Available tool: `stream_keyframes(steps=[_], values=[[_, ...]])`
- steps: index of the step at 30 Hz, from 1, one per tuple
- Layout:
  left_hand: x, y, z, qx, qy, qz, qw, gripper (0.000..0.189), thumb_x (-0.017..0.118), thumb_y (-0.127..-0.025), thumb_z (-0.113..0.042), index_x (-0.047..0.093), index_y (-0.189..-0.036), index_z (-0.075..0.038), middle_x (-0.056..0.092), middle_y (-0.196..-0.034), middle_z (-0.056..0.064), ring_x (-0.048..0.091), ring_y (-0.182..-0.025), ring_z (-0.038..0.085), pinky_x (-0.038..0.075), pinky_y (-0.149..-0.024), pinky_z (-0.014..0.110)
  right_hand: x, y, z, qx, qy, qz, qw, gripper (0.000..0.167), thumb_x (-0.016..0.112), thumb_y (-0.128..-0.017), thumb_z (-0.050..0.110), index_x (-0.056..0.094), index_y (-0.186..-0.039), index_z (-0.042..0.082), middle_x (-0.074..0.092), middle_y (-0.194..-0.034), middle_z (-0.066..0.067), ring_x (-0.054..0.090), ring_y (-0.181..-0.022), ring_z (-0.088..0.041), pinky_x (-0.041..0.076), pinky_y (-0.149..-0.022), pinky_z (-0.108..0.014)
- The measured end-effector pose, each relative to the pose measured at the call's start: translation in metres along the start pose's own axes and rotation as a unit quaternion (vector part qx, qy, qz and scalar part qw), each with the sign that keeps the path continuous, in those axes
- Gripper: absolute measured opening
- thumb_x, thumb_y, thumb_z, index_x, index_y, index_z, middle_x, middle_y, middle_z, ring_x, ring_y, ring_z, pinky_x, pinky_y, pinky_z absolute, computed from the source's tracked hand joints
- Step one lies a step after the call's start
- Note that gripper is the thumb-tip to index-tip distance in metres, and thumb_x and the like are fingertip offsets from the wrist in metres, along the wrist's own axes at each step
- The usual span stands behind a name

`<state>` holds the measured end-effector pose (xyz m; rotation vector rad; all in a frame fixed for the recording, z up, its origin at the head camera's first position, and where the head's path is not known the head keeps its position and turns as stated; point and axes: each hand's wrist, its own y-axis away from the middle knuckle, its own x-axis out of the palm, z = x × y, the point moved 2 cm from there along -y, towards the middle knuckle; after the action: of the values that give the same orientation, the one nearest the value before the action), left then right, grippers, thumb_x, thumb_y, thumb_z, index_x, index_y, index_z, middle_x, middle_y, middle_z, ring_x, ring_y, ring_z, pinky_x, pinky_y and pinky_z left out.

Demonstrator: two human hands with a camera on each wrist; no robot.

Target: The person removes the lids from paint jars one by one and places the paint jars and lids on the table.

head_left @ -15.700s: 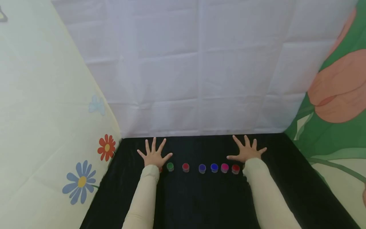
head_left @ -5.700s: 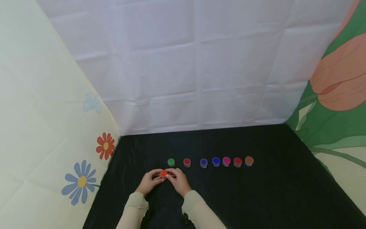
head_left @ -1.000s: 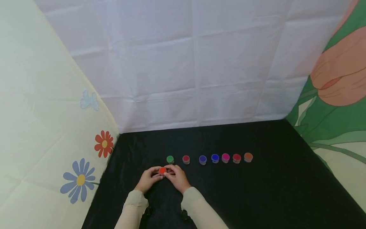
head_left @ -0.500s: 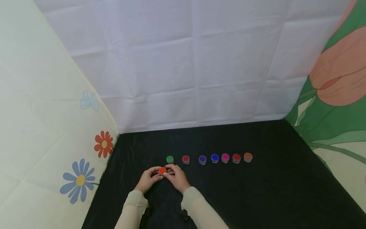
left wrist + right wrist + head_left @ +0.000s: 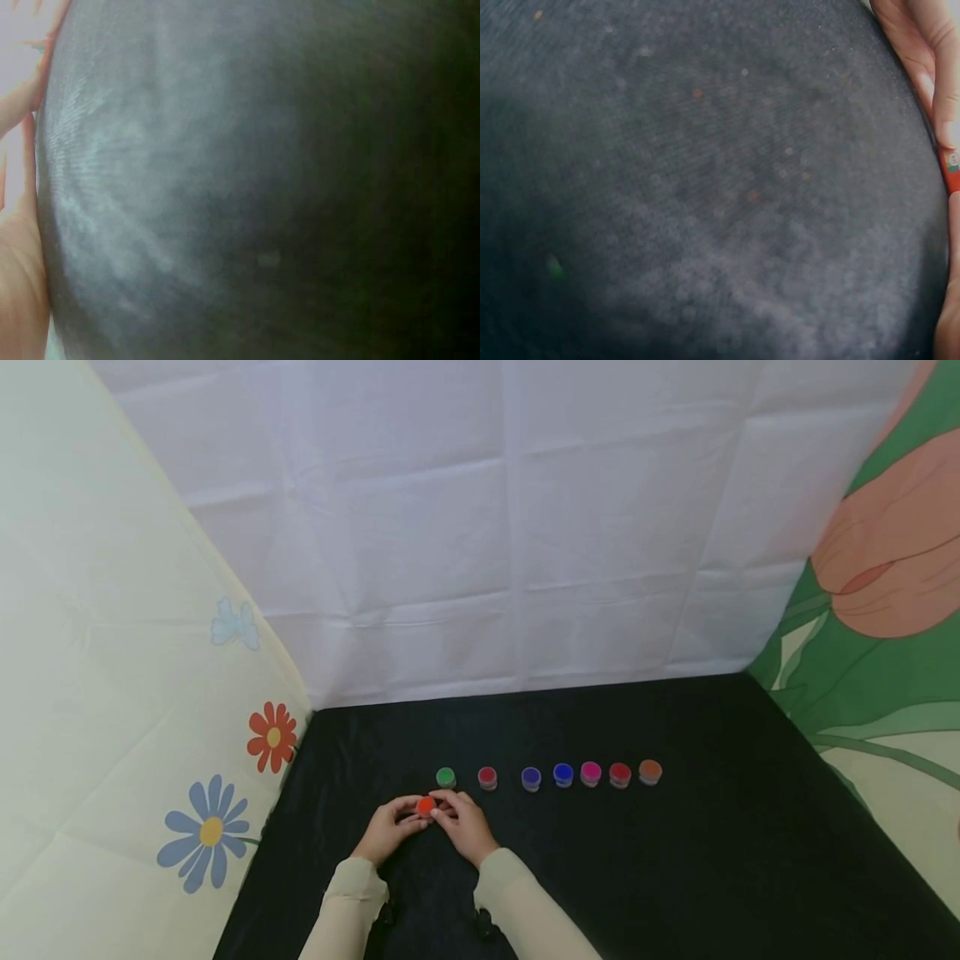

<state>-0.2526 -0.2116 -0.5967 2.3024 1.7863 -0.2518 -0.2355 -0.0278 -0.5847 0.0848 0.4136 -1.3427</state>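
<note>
Both hands meet at a small round pot with an orange-red top (image 5: 426,807), low over the black cloth. My left hand (image 5: 386,831) grips it from the left, thumb on the near side. From the right, the fingers and thumb of my right hand (image 5: 467,828) pinch it. At the right edge of the right wrist view, a red strip of the pot (image 5: 952,171) with a small label shows between fingers. The left wrist view catches only parts of hands at its left edge. Just behind the hands stands a green-topped pot (image 5: 446,777).
A row of similar pots runs rightward: a red pot (image 5: 487,778), a purple pot (image 5: 531,778), a blue pot (image 5: 563,775), a pink pot (image 5: 591,773), another red pot (image 5: 620,775) and an orange pot (image 5: 650,772). A white cloth (image 5: 517,568) hangs behind the black table (image 5: 675,877).
Earliest, both hands lay spread apart on the table; by 5.7 s ago they had come together holding the orange-red pot. Over the last second, almost nothing has moved.
</note>
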Motion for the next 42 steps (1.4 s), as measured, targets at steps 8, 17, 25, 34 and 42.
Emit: stream_keyframes(steps=[8,17,25,34,42], values=[[-0.0014,0.0002,0.001,0.007,-0.003,0.006,1.0,0.041,0.078,-0.088,-0.004,0.064,-0.125,0.007,0.069,-0.116,0.016,0.069,-0.104,0.017,0.054,-0.089,0.023,-0.0005,0.0006,0.001,0.026,-0.02,0.006,0.9994,0.018,0.065,-0.1,0.015,0.064,-0.115,0.006,0.061,-0.106,-0.01,0.064,-0.098,-0.025,0.055,-0.089,-0.039],[-0.0006,-0.0001,-0.0017,0.002,-0.004,0.003,1.0,0.039,0.077,-0.088,-0.002,0.064,-0.124,0.007,0.069,-0.116,0.017,0.068,-0.106,0.025,0.055,-0.09,0.026,-0.0002,-0.001,0.0005,0.026,-0.021,-0.007,0.9994,0.02,0.07,-0.097,0.015,0.067,-0.114,0.007,0.062,-0.103,-0.009,0.065,-0.096,-0.024,0.055,-0.087,-0.037],[0.0001,-0.0009,0.0001,-0.007,-0.009,-0.003,0.9999,0.039,0.075,-0.089,0.001,0.063,-0.125,0.007,0.069,-0.117,0.017,0.068,-0.107,0.026,0.055,-0.09,0.027,-0.0008,0.0001,0.001,0.007,0.003,-0.007,0.9999,0.026,0.068,-0.098,0.014,0.07,-0.123,0.006,0.062,-0.099,-0.004,0.062,-0.092,-0.018,0.055,-0.087,-0.033],[0.0001,-0.0005,0.0007,-0.002,-0.012,0.0,0.9999,0.038,0.075,-0.089,0.0,0.063,-0.125,0.006,0.068,-0.118,0.018,0.068,-0.107,0.025,0.055,-0.09,0.026,0.0015,0.0008,0.0,0.024,-0.015,-0.003,0.9996,0.027,0.07,-0.097,0.016,0.066,-0.121,0.004,0.062,-0.104,-0.01,0.066,-0.096,-0.025,0.056,-0.088,-0.039],[-0.0003,-0.0001,-0.0014,0.001,0.002,0.005,1.0,0.039,0.075,-0.089,0.0,0.063,-0.125,0.007,0.068,-0.117,0.018,0.068,-0.107,0.025,0.055,-0.089,0.024,0.0015,0.0002,0.0011,0.021,-0.004,-0.009,0.9997,0.022,0.068,-0.098,0.016,0.068,-0.118,0.007,0.061,-0.101,-0.006,0.064,-0.093,-0.022,0.056,-0.088,-0.038]])
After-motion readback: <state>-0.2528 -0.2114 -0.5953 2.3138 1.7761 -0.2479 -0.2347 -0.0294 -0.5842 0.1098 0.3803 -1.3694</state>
